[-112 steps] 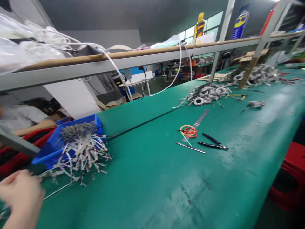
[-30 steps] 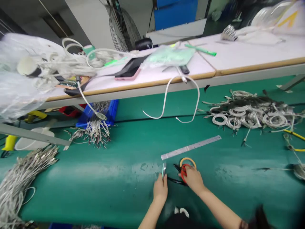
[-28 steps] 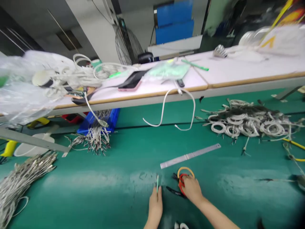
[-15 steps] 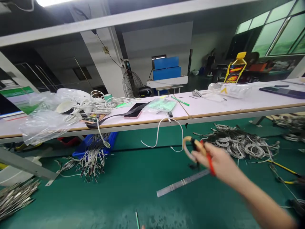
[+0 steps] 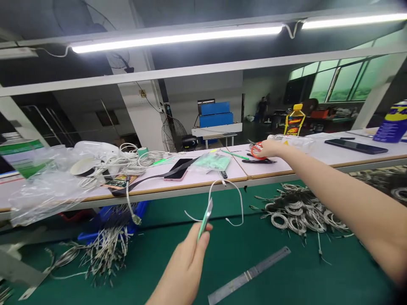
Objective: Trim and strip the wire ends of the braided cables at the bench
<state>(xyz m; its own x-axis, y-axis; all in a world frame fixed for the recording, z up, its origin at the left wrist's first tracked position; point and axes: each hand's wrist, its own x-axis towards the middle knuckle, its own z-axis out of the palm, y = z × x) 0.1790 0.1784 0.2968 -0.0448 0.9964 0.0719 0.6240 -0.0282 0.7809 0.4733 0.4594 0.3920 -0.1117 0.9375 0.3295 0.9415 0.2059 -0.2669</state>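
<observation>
Currently, the head view shows both hands raised above the green worktop [image 5: 286, 279]. The left hand [image 5: 187, 264] is at the near centre, fingers closed around a slim green-handled blade tool [image 5: 205, 219] that points up and slightly right, its tip in front of the shelf edge. The right hand [image 5: 270, 148] is extended far and to the right, with the forearm crossing the right side of the frame. It rests on the white shelf [image 5: 318, 159] above the worktop and is closed on the red-handled scissors [image 5: 257, 151], which lie on the shelf surface. Black pliers [image 5: 259, 161] lie on the shelf touching or just beside the scissors, on their near side.

On the worktop, a steel ruler [image 5: 251, 273] lies flat at the near centre-right, at an angle, well apart from both hands. A pile of coiled white cables [image 5: 299, 209] lies under the right forearm, near the shelf. A blue bin [image 5: 108, 214] with loose wire ends spilling from it stands at the left, below the shelf. On the shelf, a phone [image 5: 176, 170] lies left of centre, and a white cable [image 5: 229, 199] hangs off the shelf edge just beyond the blade tool.
</observation>
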